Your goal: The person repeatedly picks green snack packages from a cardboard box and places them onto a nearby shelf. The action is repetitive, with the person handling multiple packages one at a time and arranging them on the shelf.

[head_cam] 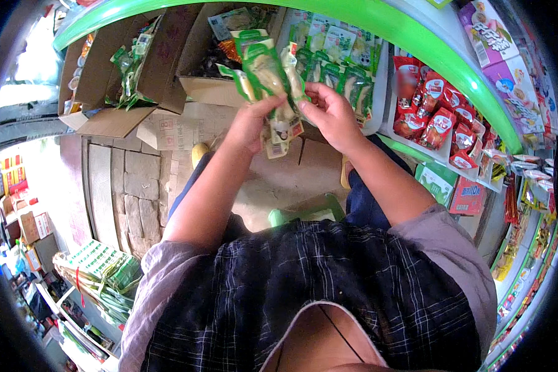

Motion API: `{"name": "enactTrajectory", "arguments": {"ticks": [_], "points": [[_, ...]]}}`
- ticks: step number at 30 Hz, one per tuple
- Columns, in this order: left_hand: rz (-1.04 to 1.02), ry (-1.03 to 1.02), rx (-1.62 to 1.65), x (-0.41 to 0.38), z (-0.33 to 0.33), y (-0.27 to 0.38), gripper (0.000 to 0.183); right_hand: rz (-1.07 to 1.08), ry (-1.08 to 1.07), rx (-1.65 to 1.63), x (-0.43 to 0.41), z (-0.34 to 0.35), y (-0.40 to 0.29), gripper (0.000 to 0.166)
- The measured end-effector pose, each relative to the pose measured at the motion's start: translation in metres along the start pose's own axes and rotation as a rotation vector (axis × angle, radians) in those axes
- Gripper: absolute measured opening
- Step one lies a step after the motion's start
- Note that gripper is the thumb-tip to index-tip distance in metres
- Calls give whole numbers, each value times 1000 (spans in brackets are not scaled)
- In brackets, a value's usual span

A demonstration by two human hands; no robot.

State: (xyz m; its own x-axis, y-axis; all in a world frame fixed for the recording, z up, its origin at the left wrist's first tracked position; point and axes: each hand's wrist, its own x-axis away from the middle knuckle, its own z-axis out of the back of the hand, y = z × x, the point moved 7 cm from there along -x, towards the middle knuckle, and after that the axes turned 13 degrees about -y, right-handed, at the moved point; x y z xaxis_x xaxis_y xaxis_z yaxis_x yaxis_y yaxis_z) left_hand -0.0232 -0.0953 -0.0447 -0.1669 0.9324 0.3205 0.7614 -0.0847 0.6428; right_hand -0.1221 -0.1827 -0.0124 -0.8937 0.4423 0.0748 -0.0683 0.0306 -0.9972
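Note:
My left hand [255, 120] is closed around a fanned bunch of green-and-clear plastic food packets [264, 65]. Pale pieces, perhaps chicken feet, show through their film. At the bunch's right side, a narrow sealed packet [293, 69] is pinched between the thumb and fingers of my right hand [330, 115]. Both hands are close together in front of the shelf. Just beyond the right hand stands a white plastic tray [379, 104] with rows of similar green packets [332, 72]. My fingers cover the lower parts of the held packets.
An open cardboard box [209, 88] with mixed packets stands beyond my left hand. Farther left is another open carton [160, 69]. Red packets [432, 88] fill a tray at right. The green shelf edge [400, 21] arches overhead. A green plastic stool [281, 217] is below me.

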Motion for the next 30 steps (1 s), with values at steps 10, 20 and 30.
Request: {"name": "enactTrajectory", "arguments": {"ticks": [10,20,30], "points": [[-115,1,27,11,27,37,34,-78,535,159,-1,130,20,39],[-153,87,19,15,33,36,27,-351,425,618,-12,120,46,45],[-32,64,-90,16,25,27,29,-240,-68,111,-29,41,35,27]]}}
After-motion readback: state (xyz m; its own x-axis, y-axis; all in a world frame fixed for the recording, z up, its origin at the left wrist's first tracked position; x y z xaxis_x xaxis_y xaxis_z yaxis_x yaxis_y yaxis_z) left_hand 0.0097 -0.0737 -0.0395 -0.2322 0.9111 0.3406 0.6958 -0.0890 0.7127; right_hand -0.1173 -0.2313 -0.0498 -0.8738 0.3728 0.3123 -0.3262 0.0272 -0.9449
